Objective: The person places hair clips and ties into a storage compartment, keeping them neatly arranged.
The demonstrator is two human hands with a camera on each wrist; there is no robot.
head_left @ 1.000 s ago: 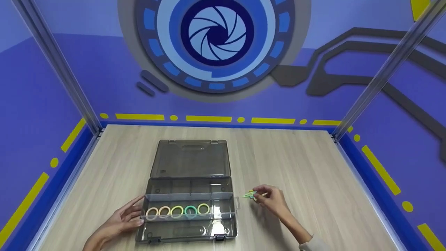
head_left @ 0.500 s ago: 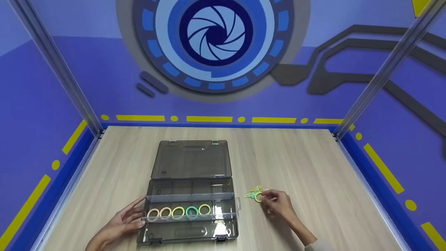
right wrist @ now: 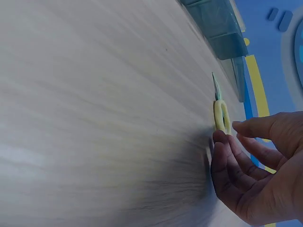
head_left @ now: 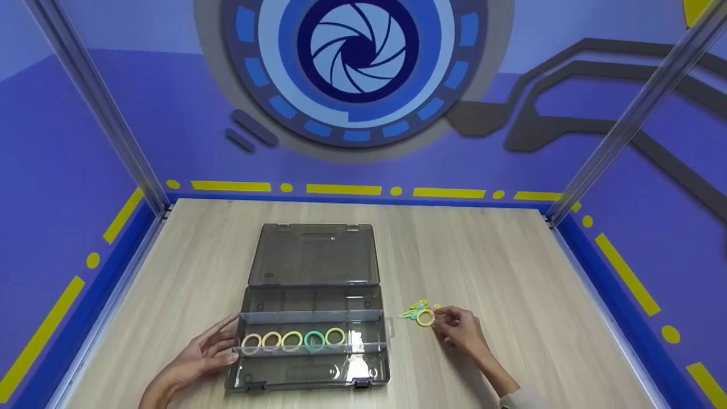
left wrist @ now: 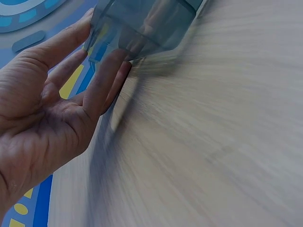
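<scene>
A smoky see-through plastic organizer box (head_left: 306,386) stands with its lid laid back. Its middle compartment holds a row of several ring-shaped hair ties (head_left: 292,339) in peach, yellow and green. My left hand (head_left: 196,358) rests against the box's left end, fingers fairly straight and spread; in the left wrist view its fingertips touch the clear wall (left wrist: 147,23). To the right of the box, my right hand (head_left: 463,332) pinches the edge of a yellow hair tie (head_left: 425,318) between thumb and fingertips. Small green and yellow pieces like hair clips (head_left: 410,313) lie just behind that tie.
The box's lid (head_left: 314,254) lies flat toward the back of the wooden table (head_left: 483,255). Blue-purple printed walls (head_left: 363,165) stand around the table, with metal posts (head_left: 102,108) at the back corners.
My right hand has shifted slightly right, away from the green and yellow pieces, with a yellow hair tie now plainly seen at its fingertips. The left hand keeps its place at the box.
</scene>
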